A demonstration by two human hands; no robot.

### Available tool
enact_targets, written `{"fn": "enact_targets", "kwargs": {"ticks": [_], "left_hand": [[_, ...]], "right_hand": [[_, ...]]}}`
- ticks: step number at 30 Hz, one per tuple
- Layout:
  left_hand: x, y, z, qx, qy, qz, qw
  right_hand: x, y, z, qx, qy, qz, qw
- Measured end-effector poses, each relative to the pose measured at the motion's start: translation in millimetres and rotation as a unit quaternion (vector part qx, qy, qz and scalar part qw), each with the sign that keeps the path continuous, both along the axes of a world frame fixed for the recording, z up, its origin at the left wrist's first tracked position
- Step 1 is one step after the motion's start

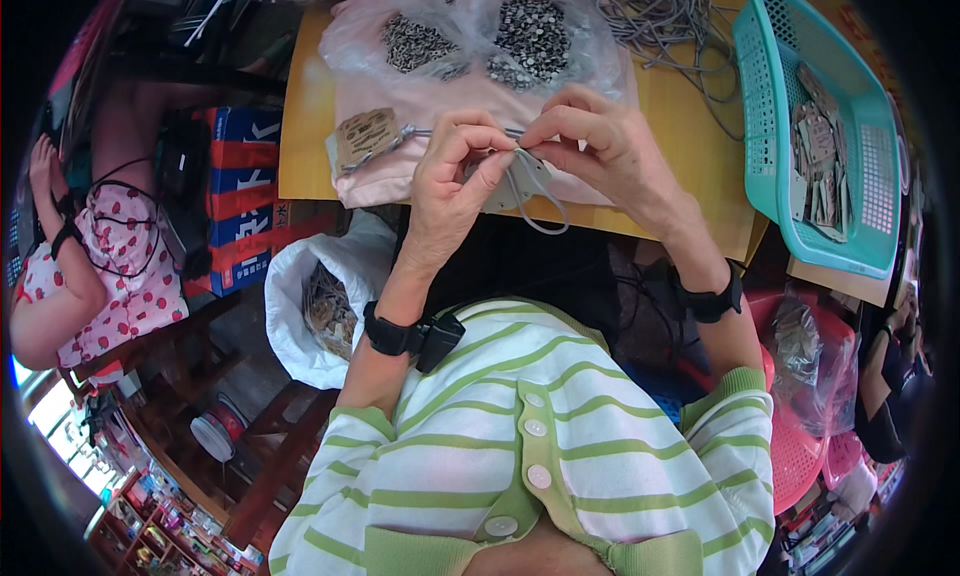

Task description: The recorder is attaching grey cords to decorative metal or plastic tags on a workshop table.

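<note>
Currently pinching a looped grey cord (552,228) between thumb and fingers of the left hand (460,171) and right hand (600,144), with tips clamped close together, over the pink cloth (385,184) near the front edge of the table (308,106). Leftward, close to brown cards (368,134); farther back, facing clear bags (585,61) of small pieces (416,44); rightward, near a turquoise basket (762,141).

Grey cord (548,232), pale pink cloth (450,97) at twelve o'clock, yellow-brown desk (700,166), turquoise basket (850,251) at two, green-striped white shirt (465,421) at six.
</note>
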State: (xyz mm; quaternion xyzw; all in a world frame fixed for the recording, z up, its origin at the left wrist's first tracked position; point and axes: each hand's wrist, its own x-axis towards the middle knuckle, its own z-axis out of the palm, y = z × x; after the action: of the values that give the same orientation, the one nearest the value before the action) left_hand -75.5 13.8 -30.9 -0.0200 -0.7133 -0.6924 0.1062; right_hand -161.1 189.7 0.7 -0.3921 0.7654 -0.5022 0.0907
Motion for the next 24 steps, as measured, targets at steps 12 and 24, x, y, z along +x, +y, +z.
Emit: {"fn": "enact_targets", "kwargs": {"ticks": [12,24], "left_hand": [[-3.3,13.9,-19.3,-0.14,0.024,0.069,0.987],[-3.5,13.7,-15.7,-0.145,0.007,0.053,0.988]], "right_hand": [[-3.8,0.8,-25.7,-0.017,-0.057,-0.008,0.998],[9.9,2.6,-11.1,-0.001,-0.35,-0.073,0.934]]}}
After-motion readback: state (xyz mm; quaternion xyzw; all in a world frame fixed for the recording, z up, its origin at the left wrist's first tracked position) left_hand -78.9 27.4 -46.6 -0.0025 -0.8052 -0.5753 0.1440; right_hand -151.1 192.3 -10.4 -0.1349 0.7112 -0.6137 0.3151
